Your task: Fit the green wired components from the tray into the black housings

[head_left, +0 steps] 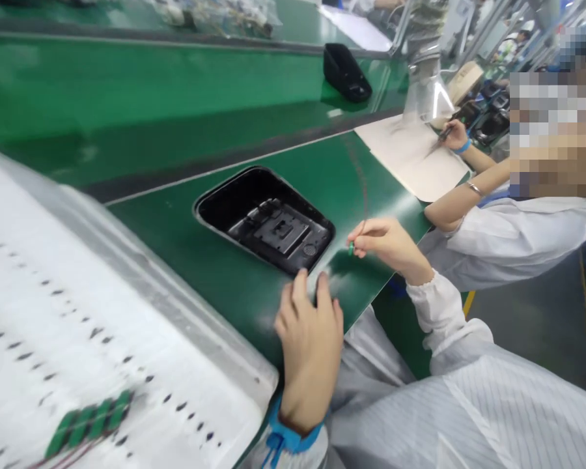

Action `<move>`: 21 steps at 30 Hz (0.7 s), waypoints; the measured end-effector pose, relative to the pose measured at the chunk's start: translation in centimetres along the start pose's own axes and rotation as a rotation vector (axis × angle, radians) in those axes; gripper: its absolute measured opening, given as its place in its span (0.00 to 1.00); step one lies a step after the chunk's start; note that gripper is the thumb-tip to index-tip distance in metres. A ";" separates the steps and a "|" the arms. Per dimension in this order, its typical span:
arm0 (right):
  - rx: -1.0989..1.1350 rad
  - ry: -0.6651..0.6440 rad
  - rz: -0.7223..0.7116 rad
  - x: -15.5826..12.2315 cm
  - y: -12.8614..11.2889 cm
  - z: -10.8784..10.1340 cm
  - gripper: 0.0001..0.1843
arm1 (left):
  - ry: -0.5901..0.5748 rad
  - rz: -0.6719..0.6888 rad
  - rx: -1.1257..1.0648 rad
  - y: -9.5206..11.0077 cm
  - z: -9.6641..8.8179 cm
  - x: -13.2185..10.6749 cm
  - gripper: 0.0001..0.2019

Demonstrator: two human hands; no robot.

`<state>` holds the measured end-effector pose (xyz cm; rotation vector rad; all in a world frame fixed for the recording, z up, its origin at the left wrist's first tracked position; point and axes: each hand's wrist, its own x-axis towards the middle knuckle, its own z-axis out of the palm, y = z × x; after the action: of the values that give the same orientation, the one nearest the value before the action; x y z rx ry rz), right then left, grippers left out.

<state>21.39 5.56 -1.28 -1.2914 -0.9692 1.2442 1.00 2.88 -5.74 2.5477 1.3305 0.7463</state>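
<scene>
A black plastic housing (266, 218) lies open side up on the green table (185, 273), showing ribs and a square mount inside. My left hand (308, 339) rests flat on the table just in front of the housing, fingers stretched toward its near edge, holding nothing. My right hand (388, 244) hovers to the right of the housing, fingers pinched on a small green part (351, 248).
A white perforated foam tray (78, 339) with a row of green parts (90, 420) fills the left. A second black housing (346, 71) sits on the conveyor behind. A co-worker's hand (455, 135) works over a beige sheet (415, 156) at the right.
</scene>
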 end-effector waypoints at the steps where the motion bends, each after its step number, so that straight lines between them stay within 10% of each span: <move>1: -0.032 -0.029 0.015 0.0 -0.4 0.0 0.20 | -0.049 0.000 0.019 0.2 0.1 -0.1 0.19; 15: -1.306 -0.433 -0.365 6.5 -1.8 3.3 0.11 | -0.180 -0.073 0.004 0.9 -0.4 0.1 0.20; 21: -1.518 -0.237 -0.540 5.9 -0.8 3.7 0.09 | -0.208 -0.074 -0.038 0.9 -0.6 0.1 0.20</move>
<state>18.59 12.01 -1.01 -1.7180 -2.4455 0.0387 1.36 2.39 -4.88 2.4527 1.3210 0.4733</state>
